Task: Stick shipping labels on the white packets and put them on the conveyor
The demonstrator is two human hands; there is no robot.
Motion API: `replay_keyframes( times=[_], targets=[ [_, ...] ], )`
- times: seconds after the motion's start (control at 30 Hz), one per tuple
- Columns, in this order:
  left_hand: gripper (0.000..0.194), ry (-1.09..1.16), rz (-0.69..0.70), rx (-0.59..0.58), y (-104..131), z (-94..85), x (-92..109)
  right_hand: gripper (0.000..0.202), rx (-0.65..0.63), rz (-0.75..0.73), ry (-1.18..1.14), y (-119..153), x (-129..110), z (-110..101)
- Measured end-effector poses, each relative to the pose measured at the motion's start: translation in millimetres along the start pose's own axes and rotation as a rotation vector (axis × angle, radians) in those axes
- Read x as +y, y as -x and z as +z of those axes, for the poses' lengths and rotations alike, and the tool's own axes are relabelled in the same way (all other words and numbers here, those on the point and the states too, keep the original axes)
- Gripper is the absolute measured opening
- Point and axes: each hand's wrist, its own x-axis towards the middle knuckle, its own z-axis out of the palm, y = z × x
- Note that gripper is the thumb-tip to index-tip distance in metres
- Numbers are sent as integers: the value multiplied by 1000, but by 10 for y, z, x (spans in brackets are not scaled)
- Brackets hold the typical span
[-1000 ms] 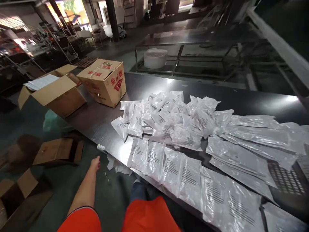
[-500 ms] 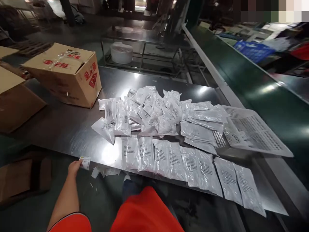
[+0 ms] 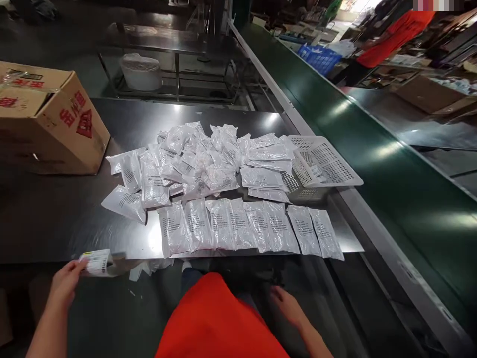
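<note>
The left hand (image 3: 67, 283) pinches a printed label (image 3: 97, 262) by its left edge, thumb against fingers, at the near edge of the tabletop (image 3: 122, 122); the print is too small to read, and whether the label touches the metal I cannot tell. The right hand (image 3: 286, 303) hangs below that edge, away from the packets, loosely open with fingers a little bent — it is blurred and dim, but nothing shows in its grasp. Between the two, the person's red shirt (image 3: 216, 323) runs off the bottom of the view and covers most of the legs. A row of white packets (image 3: 223, 226) lies along the near edge, printed sides up, some overlapping. Behind it is a loose heap of packets (image 3: 186, 161), many half buried, so their number cannot be made out. Flatter packets stacked at the right of the heap reach a white basket (image 3: 331, 159), partly hiding its left end; the small pieces inside are unclear. At left a cardboard box (image 3: 67, 119) is cut off by the frame. White scraps (image 3: 149, 268) show under the near edge, mostly hidden. Beyond the green conveyor belt (image 3: 335, 94) a co-worker in red (image 3: 398, 37) is blurred — the top of the body is out of frame.
</note>
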Motion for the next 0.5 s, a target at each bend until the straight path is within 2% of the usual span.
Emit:
replay_keyframes(
  times=[0.07,0.1,0.2,0.27,0.33,0.4,0.5],
  targets=[
    [51,70,17,-158,400,291,84,36,-10,-90,56,-85,-210,102],
    [48,112,37,-289,624,475,119,37,-11,-162,87,-133,-374,166],
    [39,45,81,-614,1264,1007,176,39,-49,-493,211,-284,-1071,399],
    [35,-17,162,-660,1575,1215,170,42,-105,-727,324,-400,-1635,570],
    [34,-11,232,-623,1753,1255,146,51,-149,-895,430,-549,-2181,742],
    [35,16,257,-540,1817,1160,123,59,-155,-1007,498,-732,-2628,918],
    [41,54,216,-468,1821,928,84,72,-193,-1106,554,-986,-3010,1244]
  ],
)
